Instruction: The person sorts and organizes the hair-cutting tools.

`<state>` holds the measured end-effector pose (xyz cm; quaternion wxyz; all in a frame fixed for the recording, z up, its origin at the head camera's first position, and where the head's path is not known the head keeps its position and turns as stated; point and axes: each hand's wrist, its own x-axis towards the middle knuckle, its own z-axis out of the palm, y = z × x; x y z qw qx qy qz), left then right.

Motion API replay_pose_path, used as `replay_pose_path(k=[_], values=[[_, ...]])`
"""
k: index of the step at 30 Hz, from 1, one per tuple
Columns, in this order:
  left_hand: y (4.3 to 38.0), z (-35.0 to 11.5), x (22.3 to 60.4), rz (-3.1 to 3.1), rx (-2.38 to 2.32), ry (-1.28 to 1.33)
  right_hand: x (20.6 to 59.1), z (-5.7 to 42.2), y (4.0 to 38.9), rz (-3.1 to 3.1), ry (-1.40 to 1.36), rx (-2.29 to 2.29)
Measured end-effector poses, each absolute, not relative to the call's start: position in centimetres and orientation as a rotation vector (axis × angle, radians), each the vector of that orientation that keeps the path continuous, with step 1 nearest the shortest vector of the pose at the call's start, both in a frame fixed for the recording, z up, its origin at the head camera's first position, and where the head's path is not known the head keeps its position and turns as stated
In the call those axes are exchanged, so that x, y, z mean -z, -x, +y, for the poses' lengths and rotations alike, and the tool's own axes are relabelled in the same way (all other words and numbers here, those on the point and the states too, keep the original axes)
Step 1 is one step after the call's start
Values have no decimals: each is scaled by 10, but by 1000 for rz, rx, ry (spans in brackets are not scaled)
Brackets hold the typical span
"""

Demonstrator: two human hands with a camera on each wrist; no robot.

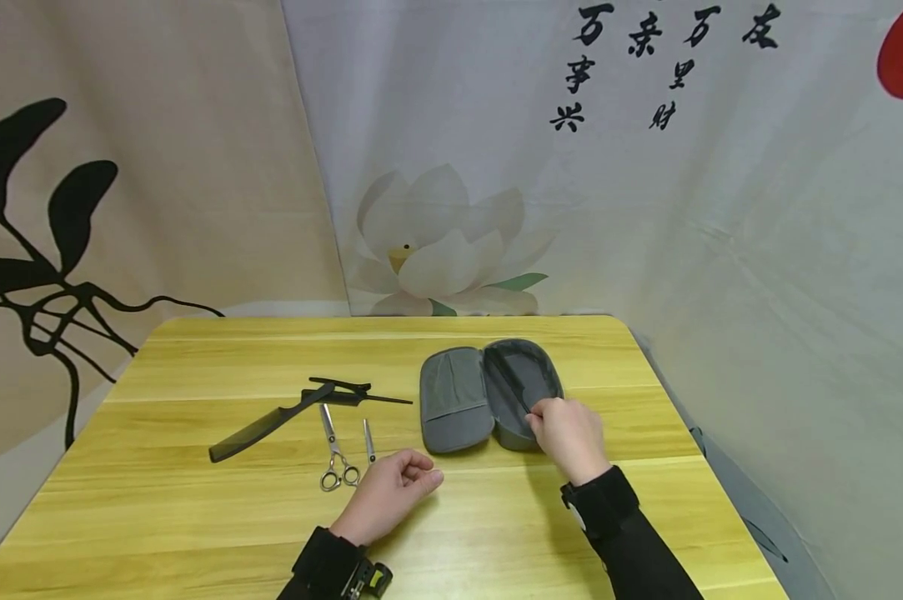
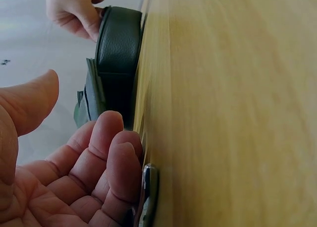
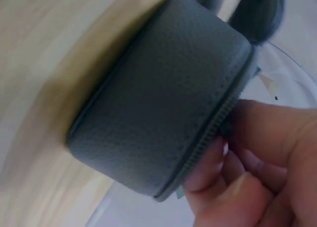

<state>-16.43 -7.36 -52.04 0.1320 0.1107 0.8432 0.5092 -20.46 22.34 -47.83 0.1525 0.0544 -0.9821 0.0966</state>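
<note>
My right hand (image 1: 569, 435) pinches one end of a long, slim black tool (image 1: 505, 371) that lies slantwise in the deep half of an open grey zip case (image 1: 454, 429); its exact kind I cannot tell. In the right wrist view, thumb and fingers come together at the zipped rim of the case (image 3: 158, 93). My left hand (image 1: 391, 493) holds nothing, its fingers loosely bent, palm turned toward the case. Just beyond it lie silver scissors (image 1: 334, 450) and a second pair of scissors (image 1: 368, 435), whose handles the hand hides.
Left of the case, a wide dark comb (image 1: 259, 432) lies over a thin-tailed comb (image 1: 342, 397), with a black hair clip (image 1: 340, 384) behind. All rest on a wooden table (image 1: 158, 517). A printed cloth (image 1: 646, 225) hangs behind its far edge.
</note>
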Motion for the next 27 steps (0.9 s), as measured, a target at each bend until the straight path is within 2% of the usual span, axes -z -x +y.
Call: replay_pose_path(k=[14,27], values=[[164,-74,522,2419,-1496,-290,494,222,220,-3005,-47,-329],[163,-74,519,2459,-1472,-311,496,219,228,-3056,-58,-294]])
